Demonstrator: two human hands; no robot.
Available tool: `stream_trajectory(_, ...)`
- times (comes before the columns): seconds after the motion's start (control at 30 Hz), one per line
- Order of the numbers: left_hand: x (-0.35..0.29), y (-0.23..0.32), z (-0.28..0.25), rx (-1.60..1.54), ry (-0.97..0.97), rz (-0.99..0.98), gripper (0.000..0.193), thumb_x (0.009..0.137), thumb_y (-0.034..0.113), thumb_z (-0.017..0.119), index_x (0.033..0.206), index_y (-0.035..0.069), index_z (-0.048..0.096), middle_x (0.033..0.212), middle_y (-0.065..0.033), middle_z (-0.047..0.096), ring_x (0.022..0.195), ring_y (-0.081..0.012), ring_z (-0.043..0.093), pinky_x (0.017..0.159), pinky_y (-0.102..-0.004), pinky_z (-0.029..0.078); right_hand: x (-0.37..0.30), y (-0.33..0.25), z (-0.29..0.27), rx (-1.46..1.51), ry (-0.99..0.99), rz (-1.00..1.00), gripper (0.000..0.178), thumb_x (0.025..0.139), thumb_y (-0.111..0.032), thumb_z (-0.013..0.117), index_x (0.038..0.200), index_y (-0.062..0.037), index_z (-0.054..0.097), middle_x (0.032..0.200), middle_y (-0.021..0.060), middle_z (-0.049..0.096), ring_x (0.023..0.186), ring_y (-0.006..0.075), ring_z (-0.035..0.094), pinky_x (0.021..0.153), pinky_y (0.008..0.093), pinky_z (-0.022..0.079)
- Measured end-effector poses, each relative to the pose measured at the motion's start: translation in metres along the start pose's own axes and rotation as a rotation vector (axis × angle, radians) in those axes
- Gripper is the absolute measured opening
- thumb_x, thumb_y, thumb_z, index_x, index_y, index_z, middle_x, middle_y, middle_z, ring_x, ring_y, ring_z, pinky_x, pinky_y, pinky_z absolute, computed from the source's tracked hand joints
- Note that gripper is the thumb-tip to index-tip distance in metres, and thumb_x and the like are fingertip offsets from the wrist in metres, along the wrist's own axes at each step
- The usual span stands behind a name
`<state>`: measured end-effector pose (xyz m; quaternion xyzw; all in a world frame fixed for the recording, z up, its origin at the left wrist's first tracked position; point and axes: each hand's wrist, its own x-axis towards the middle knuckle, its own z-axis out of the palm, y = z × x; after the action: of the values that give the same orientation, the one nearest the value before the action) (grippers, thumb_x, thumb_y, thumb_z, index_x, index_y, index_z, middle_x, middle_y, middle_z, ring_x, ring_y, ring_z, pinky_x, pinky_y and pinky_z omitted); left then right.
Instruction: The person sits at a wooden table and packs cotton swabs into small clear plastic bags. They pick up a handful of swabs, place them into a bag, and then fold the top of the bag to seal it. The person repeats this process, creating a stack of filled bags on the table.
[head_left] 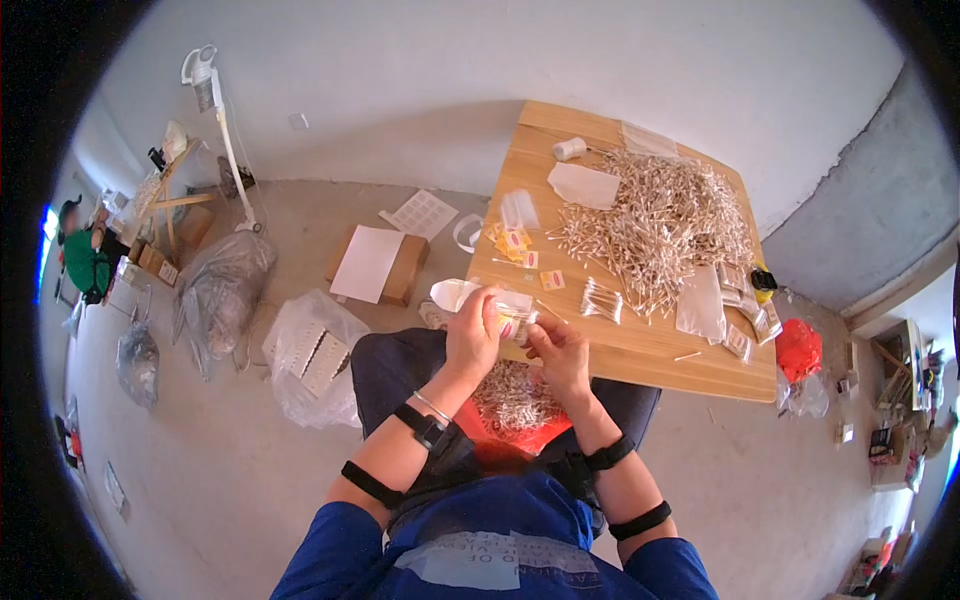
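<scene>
Packet point(515, 308) in left hand point(474, 338) and right hand point(562, 356) above red bag point(545, 434) of swabs point(514, 394)

Capital letters point(535, 553) cross the blue shirt point(500, 508).

A swab heap point(660, 220) lies on the table point(650, 366), right of cards point(552, 280).

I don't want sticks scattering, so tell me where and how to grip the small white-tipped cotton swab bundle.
Probably pinch the small white-tipped cotton swab bundle mid-stick, between the tips, coming from the near edge of the pale wooden table: the sticks lie roughly side by side, and the large loose swab heap sits beyond.
</scene>
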<state>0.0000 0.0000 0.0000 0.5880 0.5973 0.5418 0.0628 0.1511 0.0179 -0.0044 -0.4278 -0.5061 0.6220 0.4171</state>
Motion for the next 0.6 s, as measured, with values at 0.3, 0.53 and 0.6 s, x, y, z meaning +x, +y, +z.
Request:
stream_trajectory(0.3, -0.002, -0.005, -0.001, 0.085, -0.131, -0.211, 0.027, 0.1, 0.023, 0.044, 0.091, 0.002, 0.06, 0.083, -0.0205, 0.065, 0.079, -0.0375, 0.066, 0.066, -0.0422, 0.05, -0.006, 0.028, 0.01, 0.285, 0.033, 0.014, 0.023, 0.092, -0.016, 0.065, 0.107, 0.0006, 0.06, 0.08, 0.0022, 0.063, 0.07, 0.009, 0.059, 0.062, 0.0231, 0.048)
stream_trajectory(0.53, -0.002, -0.019, 0.01, -0.087, 0.034, -0.119, 0.037, 0.103, 0.03, 0.041, 0.099, 0.001, 0.062, 0.083, -0.0112, 0.068, 0.073, -0.0227, 0.066, 0.069, -0.037, 0.052, -0.001, 0.016, 0.007, 0.238, 0.052, 0.084, 0.023, 0.091, -0.015, 0.064, 0.107, -0.0001, 0.06, 0.081, 0.0017, 0.062, 0.069, 0.008, 0.058, 0.061, 0.0221, 0.047)
stream_trajectory(0.6, 0.001, -0.019, 0.015, -0.151, 0.048, -0.132, 0.037, 0.103, 0.031, 0.042, 0.098, 0.0, 0.063, 0.079, -0.0086, 0.066, 0.07, -0.0178, 0.062, 0.067, -0.034, 0.051, 0.011, 0.017, 0.0, 0.357, 0.076, 0.083, 0.02, 0.091, -0.014, 0.064, 0.105, -0.0001, 0.06, 0.08, 0.0014, 0.062, 0.067, 0.0078, 0.057, 0.06, 0.0223, 0.047)
